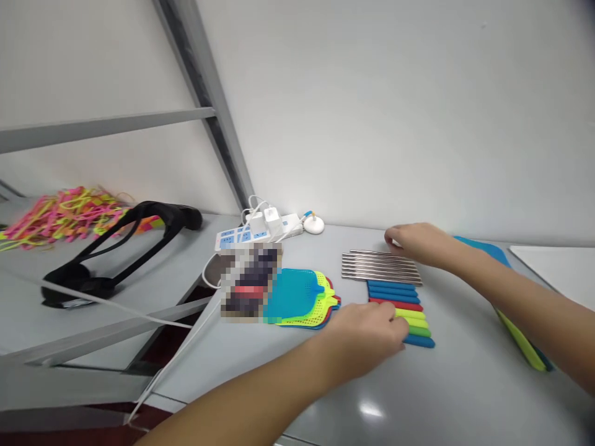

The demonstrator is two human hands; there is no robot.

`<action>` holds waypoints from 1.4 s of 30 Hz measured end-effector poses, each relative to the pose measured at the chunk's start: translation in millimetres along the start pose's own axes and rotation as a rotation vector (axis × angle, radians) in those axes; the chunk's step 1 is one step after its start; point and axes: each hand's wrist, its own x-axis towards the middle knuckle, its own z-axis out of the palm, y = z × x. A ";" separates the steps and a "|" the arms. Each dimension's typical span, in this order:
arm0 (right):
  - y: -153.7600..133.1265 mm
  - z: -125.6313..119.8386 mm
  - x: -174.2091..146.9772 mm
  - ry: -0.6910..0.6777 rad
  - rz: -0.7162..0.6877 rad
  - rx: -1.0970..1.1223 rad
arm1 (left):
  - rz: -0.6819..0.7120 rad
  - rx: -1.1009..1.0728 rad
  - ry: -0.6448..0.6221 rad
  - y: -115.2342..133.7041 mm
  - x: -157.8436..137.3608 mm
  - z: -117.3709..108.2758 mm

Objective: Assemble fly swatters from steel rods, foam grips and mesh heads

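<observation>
Between both hands lie metal rods [381, 267]; left hand [367, 331] touches coloured handles [404, 313], right hand [416, 243] loosely open.

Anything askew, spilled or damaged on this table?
Nothing stands out. The metal rods lie in a tidy row under the right hand, the coloured handles are neatly lined up by the left hand, and the mesh swatter heads are stacked flat.
</observation>
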 end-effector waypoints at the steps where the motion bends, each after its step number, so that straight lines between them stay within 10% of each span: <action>1: 4.2 -2.7 -3.5 0.012 0.013 -0.003 | -0.004 -0.006 -0.023 -0.5 0.4 -1.3; 17: 25.5 9.5 10.5 -0.101 -0.095 0.143 | 0.058 -0.081 -0.041 20.6 0.5 5.3; 26: 21.9 -27.3 -43.6 0.149 0.047 0.142 | 0.051 -0.180 0.058 25.1 3.1 -3.3; 32: 1.6 -24.3 -130.2 0.665 0.098 0.984 | -0.242 -0.417 0.140 19.1 0.5 -15.7; 42: -30.7 26.8 -162.2 0.828 0.076 1.543 | -0.123 -0.703 0.512 6.3 1.7 -14.9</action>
